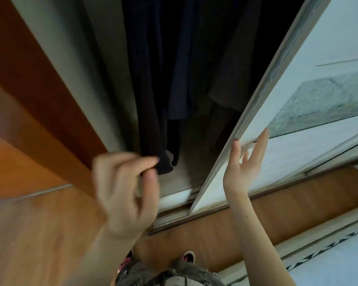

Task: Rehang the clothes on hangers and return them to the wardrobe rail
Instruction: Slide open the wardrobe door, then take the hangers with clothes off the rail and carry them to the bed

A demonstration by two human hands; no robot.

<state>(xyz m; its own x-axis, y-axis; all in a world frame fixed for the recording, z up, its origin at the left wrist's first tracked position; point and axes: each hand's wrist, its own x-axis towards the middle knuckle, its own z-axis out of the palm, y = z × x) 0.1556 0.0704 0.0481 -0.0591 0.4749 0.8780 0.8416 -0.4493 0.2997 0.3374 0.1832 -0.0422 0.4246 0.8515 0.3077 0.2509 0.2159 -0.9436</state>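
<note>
Several dark garments [153, 83] hang inside the open wardrobe, reaching down near its floor; the rail and hangers are out of view. My left hand [124, 190] is blurred in front of the wardrobe's left side. Its forefinger and thumb are pinched together at the lower hem of the leftmost black garment [163, 162]. My right hand [246, 164] lies flat with fingers spread on the white sliding door [298, 96], the thumb at the door's left edge.
A brown wooden panel [39, 89] flanks the wardrobe on the left. The door's floor track [174, 217] runs across the wooden floor [39, 234]. My shoes [187, 258] stand just before the track. A pale mat [339, 261] lies at lower right.
</note>
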